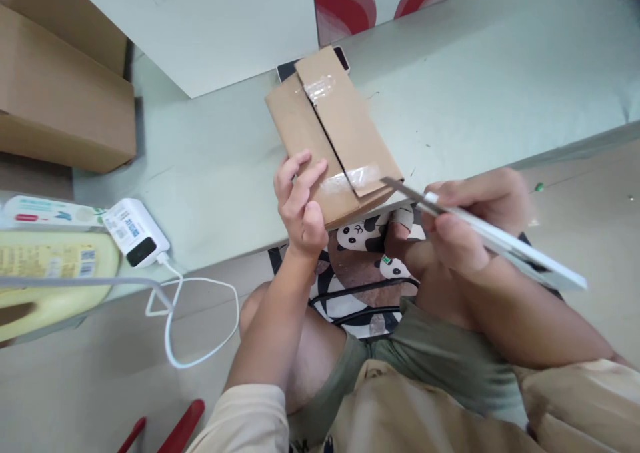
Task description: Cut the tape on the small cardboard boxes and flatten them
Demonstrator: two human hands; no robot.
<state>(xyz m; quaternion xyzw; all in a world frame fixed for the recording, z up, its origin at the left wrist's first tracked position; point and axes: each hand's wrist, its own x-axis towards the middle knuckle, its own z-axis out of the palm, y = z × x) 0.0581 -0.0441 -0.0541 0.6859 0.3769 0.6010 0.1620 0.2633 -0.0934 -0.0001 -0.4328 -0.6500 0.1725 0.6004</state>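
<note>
Cardboard box (345, 130), clamped in the left hand (303, 206) at frame centre, probably wants shallow strokes along its lower tape (369, 174) from the knife (500, 242) gripped in the right hand (480, 200), angled away from the left.

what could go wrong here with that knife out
The utility knife in the right hand has its blade out, pointing toward the side where the left hand holds the cardboard package; a slip might cut those fingers. Pushed in too deep near the clear tape, the blade could damage contents, which are hidden. The package is also close to the table's front edge, so it might slide off.
</note>
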